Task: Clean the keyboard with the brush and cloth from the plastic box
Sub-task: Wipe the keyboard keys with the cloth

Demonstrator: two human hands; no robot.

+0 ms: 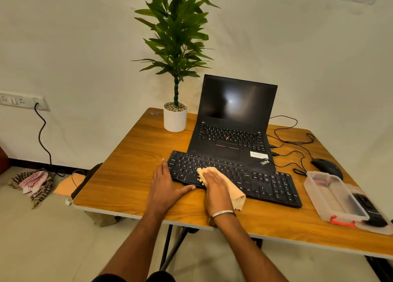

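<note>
A black keyboard [265,180] lies across the wooden table [131,175], in front of an open laptop. My right hand [215,193] lies flat on a beige cloth [237,193], pressing it onto the keys left of the keyboard's middle. My left hand [164,186] rests open at the keyboard's left end, fingers along its side edge and thumb against its front edge. A clear plastic box [331,198] stands at the right of the table, with something dark and red inside at its far end. No brush is clearly visible.
A black laptop [231,128] stands open behind the keyboard. A white potted plant [175,119] stands at the back left. A black mouse [327,168] and its cables lie at the right. The box's lid [374,218] lies beside the box with a dark object on it.
</note>
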